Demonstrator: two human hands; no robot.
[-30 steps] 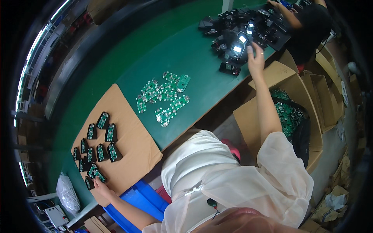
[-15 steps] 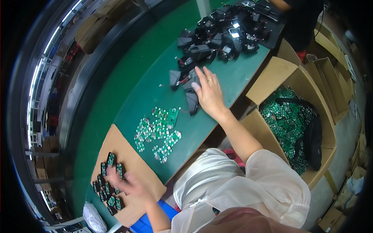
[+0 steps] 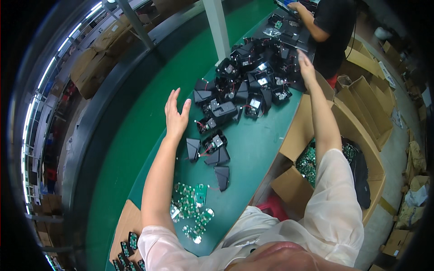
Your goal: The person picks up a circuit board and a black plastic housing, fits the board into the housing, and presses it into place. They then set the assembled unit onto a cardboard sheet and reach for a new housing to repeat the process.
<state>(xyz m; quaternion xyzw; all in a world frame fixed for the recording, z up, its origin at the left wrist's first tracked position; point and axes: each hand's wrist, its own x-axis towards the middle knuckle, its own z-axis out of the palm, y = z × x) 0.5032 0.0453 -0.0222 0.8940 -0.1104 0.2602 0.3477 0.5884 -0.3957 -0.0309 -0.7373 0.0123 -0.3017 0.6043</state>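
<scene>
My left hand (image 3: pixel 176 116) is raised at the left side of the heap, fingers stretched out and holding nothing. At the heap's right edge is my right hand (image 3: pixel 307 68), its fingers extended and nothing visible in it. Between them lies a heap of black plastic housings (image 3: pixel 224 109) with red wires and metal parts. Nearer to me are a few loose housings, among them a black wedge-shaped piece (image 3: pixel 221 177). Small green circuit boards (image 3: pixel 185 198) lie in a cluster below these, with a larger green board (image 3: pixel 201 195) beside them.
Black pieces with green boards (image 3: pixel 133 240) lie on a cardboard sheet (image 3: pixel 128 217) at lower left. An open carton (image 3: pixel 379 174) of circuit boards stands right of the green table (image 3: pixel 244 198). A co-worker (image 3: pixel 334 31) is at the far end. A pale post (image 3: pixel 217 31) rises behind the heap.
My left hand has left the cardboard sheet and come up beside the heap. My right hand has moved from the loose housings to the heap's far right. The view has shifted toward the table's far end.
</scene>
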